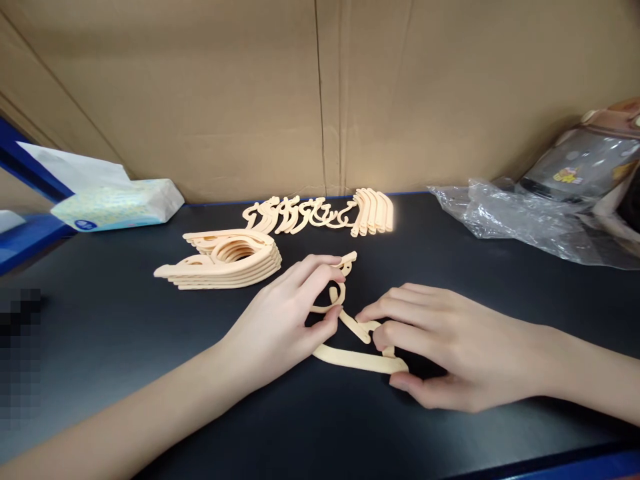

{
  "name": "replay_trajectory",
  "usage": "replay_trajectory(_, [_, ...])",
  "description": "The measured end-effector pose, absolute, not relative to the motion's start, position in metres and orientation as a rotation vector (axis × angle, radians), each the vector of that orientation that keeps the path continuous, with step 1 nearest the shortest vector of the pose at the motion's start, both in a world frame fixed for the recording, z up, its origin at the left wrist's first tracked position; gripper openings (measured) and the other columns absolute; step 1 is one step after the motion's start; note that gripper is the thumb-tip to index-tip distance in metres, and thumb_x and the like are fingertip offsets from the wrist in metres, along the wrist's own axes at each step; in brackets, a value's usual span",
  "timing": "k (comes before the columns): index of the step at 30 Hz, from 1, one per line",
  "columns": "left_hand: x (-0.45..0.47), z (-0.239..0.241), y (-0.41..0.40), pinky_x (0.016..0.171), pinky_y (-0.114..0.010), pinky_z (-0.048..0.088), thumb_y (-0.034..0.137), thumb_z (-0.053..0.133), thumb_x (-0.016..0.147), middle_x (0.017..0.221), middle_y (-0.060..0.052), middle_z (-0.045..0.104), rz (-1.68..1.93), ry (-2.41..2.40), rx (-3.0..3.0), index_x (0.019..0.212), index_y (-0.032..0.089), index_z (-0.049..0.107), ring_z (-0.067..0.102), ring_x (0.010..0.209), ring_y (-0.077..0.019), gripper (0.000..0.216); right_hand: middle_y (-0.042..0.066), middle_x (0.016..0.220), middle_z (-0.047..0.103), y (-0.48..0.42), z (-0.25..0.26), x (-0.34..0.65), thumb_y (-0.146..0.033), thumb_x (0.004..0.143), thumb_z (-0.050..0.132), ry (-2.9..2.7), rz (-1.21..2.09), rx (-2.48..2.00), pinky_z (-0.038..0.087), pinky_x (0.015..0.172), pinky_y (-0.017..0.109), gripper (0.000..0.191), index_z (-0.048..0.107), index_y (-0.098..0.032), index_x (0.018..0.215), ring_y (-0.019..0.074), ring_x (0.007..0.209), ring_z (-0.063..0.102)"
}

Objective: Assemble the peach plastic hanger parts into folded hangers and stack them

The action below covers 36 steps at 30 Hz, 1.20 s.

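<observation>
Single head-worn view — forward, downward, close above the black tabletop

Foreground hanger piece: smooth plastic with a soft, satin sheen; the stacked hangers and the row of loose parts look alike in material and finish. Bench: smooth, faintly reflective surface. Backing panel: matt cardboard with light creases. Tissue packet: thin printed wrapping, with matt paper tissue. Plastic wrap: clear, crinkled, highly glossy. Pouch: smooth, transparent plastic with leather-like trim.
</observation>
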<state>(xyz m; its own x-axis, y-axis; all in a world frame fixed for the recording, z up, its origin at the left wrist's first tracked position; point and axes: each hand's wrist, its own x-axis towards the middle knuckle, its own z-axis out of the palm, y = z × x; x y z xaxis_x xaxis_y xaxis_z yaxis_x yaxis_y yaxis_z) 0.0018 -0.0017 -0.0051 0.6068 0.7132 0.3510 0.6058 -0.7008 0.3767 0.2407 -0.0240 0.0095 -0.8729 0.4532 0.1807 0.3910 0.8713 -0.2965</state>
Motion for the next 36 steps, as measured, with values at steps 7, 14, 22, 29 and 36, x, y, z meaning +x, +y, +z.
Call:
replay_trajectory(7, [0.001,-0.003,-0.004,0.094,-0.030,0.048,0.019,0.051,0.091,0.130,-0.005,0.054,0.692,1.037,2.601,0.112,0.022,0.051,0.056,0.116,-0.0181,0.021,0.006,0.113,0.063,-0.023,0.011,0.240,-0.007,0.082,0.053,-2.779,0.417,-0.615,0.043,0.084,0.030,0.015,0.053,-0.019,0.091,0.0162,0.095,0.054])
replay_trajectory(14, [-0.001,-0.003,-0.002,0.094,-0.030,0.049,0.020,0.049,0.092,0.130,-0.006,0.053,0.686,1.015,2.531,0.115,0.023,0.051,0.053,0.119,-0.0192,0.023,0.007,0.116,0.061,-0.021,0.008,0.242,-0.004,0.082,0.049,-2.764,0.393,-0.669,0.044,0.085,0.032,0.021,0.052,-0.019,0.097,0.0174,0.099,0.055])
replay_trajectory(22, [-0.001,-0.005,0.000,0.098,-0.030,0.046,0.019,0.048,0.095,0.127,-0.005,0.055,0.680,0.975,2.486,0.118,0.023,0.049,0.054,0.117,-0.0175,0.023,0.006,0.108,0.061,-0.019,0.008,0.243,0.000,0.078,0.047,-2.763,0.473,-0.696,0.043,0.083,0.031,0.027,0.052,-0.020,0.095,0.0173,0.095,0.053])
replay_trajectory(29, [-0.002,-0.005,0.000,0.097,-0.031,0.047,0.016,0.042,0.096,0.124,-0.003,0.057,0.656,0.985,2.452,0.121,0.024,0.047,0.058,0.112,-0.0176,0.027,0.006,0.106,0.061,-0.017,0.008,0.246,0.003,0.076,0.042,-2.784,0.444,-0.688,0.043,0.086,0.033,0.034,0.053,-0.020,0.098,0.0186,0.100,0.053])
replay_trajectory(36, [-0.004,-0.012,0.005,0.098,-0.033,0.047,0.013,0.037,0.096,0.123,-0.004,0.057,0.735,0.910,2.425,0.118,0.024,0.049,0.055,0.116,-0.0185,0.027,0.006,0.107,0.062,-0.012,0.005,0.245,0.008,0.080,0.035,-2.752,0.318,-0.683,0.043,0.085,0.033,0.036,0.053,-0.020,0.094,0.0182,0.099,0.053])
